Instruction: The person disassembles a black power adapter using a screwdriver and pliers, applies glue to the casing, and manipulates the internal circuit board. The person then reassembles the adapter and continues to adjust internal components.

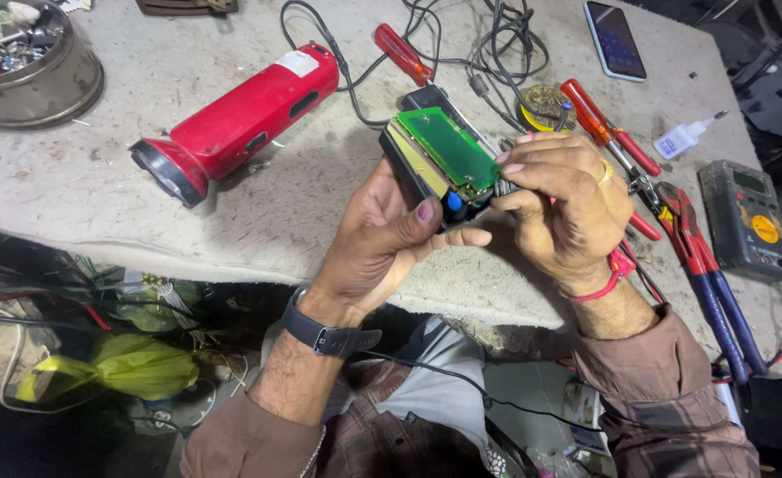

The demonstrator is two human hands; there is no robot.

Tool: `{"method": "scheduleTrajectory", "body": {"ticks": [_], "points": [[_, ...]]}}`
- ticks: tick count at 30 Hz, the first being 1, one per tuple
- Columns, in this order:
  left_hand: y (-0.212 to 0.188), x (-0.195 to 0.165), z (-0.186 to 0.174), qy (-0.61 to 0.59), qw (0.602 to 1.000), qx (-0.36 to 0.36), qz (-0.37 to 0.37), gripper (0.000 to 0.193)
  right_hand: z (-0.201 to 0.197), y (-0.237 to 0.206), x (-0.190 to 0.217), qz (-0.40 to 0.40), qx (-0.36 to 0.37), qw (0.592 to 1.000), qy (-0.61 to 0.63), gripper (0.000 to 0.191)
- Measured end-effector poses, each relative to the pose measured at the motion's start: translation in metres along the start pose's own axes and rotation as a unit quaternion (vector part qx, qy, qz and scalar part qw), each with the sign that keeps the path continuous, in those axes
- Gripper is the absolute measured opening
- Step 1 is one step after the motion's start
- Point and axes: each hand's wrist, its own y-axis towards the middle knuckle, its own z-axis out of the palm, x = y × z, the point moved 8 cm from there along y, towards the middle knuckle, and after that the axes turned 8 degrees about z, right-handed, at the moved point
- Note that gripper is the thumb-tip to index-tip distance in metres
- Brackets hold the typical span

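— Holding what there, over the desk's (231, 212) near edge?

— My left hand (382, 235) grips a small black device (408, 164) from below, thumb pressed to its side. A green circuit board (448, 150) sits tilted on top of it.

— And the other hand?

— My right hand (563, 208) has its fingertips pinched tight on the board's right end.

— What lies around?

— A red torch (240, 119) lies toward the far left, a metal tin (46, 84) sits at the far-left corner, red-handled pliers (701, 265) lie by the right edge beside a multimeter (749, 221), and a phone (615, 40) rests at the far edge.
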Motion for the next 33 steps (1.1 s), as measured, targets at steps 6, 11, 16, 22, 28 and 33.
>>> {"method": "scheduleTrajectory", "body": {"ticks": [6, 11, 16, 22, 28, 33], "points": [[-0.007, -0.006, -0.003, 0.044, 0.999, -0.006, 0.023, 0.082, 0.004, 0.002, 0.006, 0.0, 0.02, 1.0, -0.008, 0.025], [-0.006, -0.002, -0.009, 0.046, 0.999, -0.018, 0.018, 0.077, 0.007, 0.001, -0.004, 0.031, 0.023, 0.999, 0.009, 0.025], [0.0, 0.007, -0.021, 0.031, 0.997, -0.075, -0.01, 0.06, 0.013, -0.008, -0.028, 0.098, 0.035, 0.995, 0.01, 0.028], [0.001, 0.009, -0.026, 0.014, 0.993, -0.11, -0.025, 0.051, 0.018, -0.013, -0.038, 0.132, 0.054, 0.989, 0.032, 0.028], [0.0, 0.009, -0.02, -0.007, 0.994, -0.089, -0.059, 0.053, 0.015, -0.007, -0.03, 0.128, 0.049, 0.99, 0.029, 0.027], [-0.002, 0.009, -0.019, 0.013, 0.993, -0.09, -0.071, 0.057, 0.014, -0.008, -0.028, 0.139, 0.061, 0.988, 0.025, 0.02]]}}
